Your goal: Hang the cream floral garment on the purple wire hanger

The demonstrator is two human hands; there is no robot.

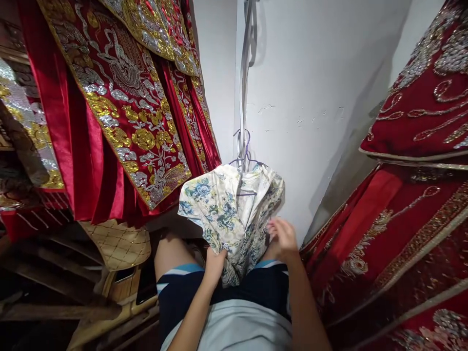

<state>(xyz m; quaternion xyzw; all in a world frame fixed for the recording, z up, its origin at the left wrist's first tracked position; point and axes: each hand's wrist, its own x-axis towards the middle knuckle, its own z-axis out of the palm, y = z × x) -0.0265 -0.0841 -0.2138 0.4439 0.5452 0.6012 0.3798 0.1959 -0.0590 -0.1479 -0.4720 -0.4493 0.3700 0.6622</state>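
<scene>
A short-sleeved floral shirt (223, 204), cream with blue and green flowers, hangs on a thin purple hanger (247, 146) in front of me. Its neckline forms a deep V, and the lower part bunches between my thighs. My left hand (215, 265) is closed on the shirt's lower left side, thumb on top of the cloth. Beside the shirt's right side, my right hand (283, 234) is raised with its fingers loosely bent and slightly apart. Nothing shows in it; whether its fingertips touch the cloth is hard to tell.
The hanger hooks onto a pale hanging strap (242, 87) against the white wall (303, 73). Red embroidered costumes (124, 83) crowd the left, and another red costume (413, 195) the right. At lower left are wooden furniture (58, 312) and a dark phone-like object (146, 285).
</scene>
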